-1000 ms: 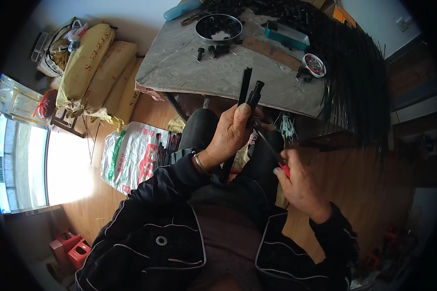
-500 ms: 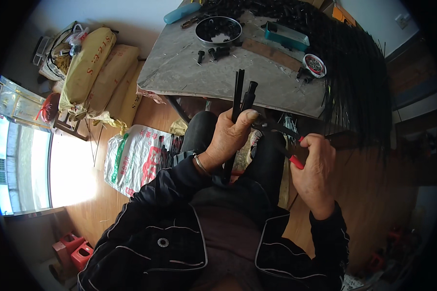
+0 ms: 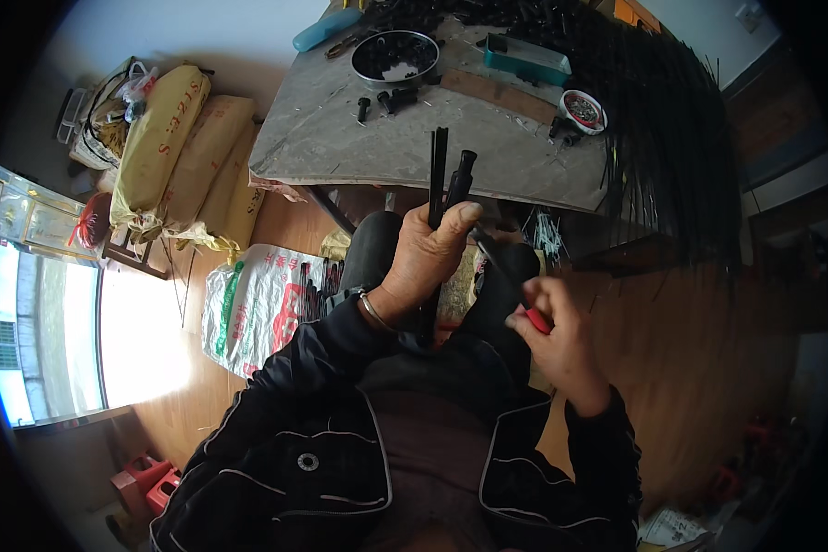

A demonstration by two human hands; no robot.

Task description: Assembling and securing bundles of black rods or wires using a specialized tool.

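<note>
My left hand (image 3: 420, 255) is wrapped round a bundle of thin black rods (image 3: 438, 170) and a thicker black piece with a knobbed end (image 3: 465, 170), all standing up above the fist. The rods' lower ends come out below the hand, over my lap. In my right hand (image 3: 566, 345) are dark pliers (image 3: 503, 267) with red grips, their handles squeezed close together. The jaws point at the left thumb, beside the black piece. Whether they bite on anything is too small and dark to tell.
Ahead is a grey table (image 3: 322, 138) bearing a round pan (image 3: 396, 57) of black parts, a teal tray (image 3: 527, 60), a white bowl (image 3: 582, 112) and a heap of long black rods (image 3: 658, 147). Yellow sacks (image 3: 161, 138) lie left; a white printed bag (image 3: 253, 313) is on the floor.
My right hand has moved left, nearer my left hand, and the pliers' handles have closed together. The left hand keeps its hold on the rods. The whole view has shifted slightly.
</note>
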